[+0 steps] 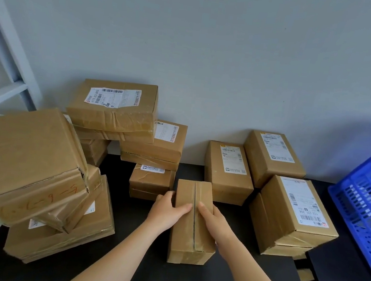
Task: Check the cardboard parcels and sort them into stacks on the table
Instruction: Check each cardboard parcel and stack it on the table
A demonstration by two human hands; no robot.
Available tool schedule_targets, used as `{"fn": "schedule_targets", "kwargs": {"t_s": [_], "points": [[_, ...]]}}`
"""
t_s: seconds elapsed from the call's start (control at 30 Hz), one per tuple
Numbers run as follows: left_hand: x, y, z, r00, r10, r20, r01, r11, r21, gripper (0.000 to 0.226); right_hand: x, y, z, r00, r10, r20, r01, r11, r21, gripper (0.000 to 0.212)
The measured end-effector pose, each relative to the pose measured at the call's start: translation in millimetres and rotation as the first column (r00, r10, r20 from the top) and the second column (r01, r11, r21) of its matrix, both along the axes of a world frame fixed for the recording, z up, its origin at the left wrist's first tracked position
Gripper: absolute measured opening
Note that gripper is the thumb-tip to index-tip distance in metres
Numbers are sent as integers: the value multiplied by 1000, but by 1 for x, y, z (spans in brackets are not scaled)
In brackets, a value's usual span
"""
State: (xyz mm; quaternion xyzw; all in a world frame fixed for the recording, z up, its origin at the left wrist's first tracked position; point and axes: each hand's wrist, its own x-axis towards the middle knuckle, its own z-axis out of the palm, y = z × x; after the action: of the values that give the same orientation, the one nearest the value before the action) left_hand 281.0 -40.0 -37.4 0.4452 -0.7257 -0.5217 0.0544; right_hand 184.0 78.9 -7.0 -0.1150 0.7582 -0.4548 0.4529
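Note:
A long brown cardboard parcel [189, 240] with a taped seam down its top lies on the black table [137, 266], in the middle. My left hand [167, 212] grips its left side, thumb on top. My right hand [213, 221] grips its right side, thumb beside the seam. Its label is not visible. Behind it stand stacks of labelled parcels: a low stack [151, 181], a taller one [154, 143], and a wide parcel on top at the back left [114, 107].
A big leaning pile of parcels [29, 162] fills the left end of the table. To the right are three labelled parcels [228, 170] [272, 157] [291, 217]. A blue plastic crate [366, 207] stands at the far right. The grey wall runs close behind.

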Motion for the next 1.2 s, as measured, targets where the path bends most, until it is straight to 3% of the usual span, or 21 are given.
{"fn": "schedule_targets", "kwargs": {"t_s": [0.33, 0.6, 1.2], "points": [[-3, -6, 0, 998, 23, -56, -7, 961, 277, 84, 0, -5, -6, 998, 17, -59, -15, 999, 38, 70], [-8, -11, 3, 1000, 28, -4, -25, 942, 334, 82, 3, -7, -2, 990, 35, -135, -24, 996, 85, 69], [-10, -16, 11, 997, 15, 79, -46, 912, 408, 75, 4, -8, 4, 995, 12, -99, -4, 997, 81, 64]]}}
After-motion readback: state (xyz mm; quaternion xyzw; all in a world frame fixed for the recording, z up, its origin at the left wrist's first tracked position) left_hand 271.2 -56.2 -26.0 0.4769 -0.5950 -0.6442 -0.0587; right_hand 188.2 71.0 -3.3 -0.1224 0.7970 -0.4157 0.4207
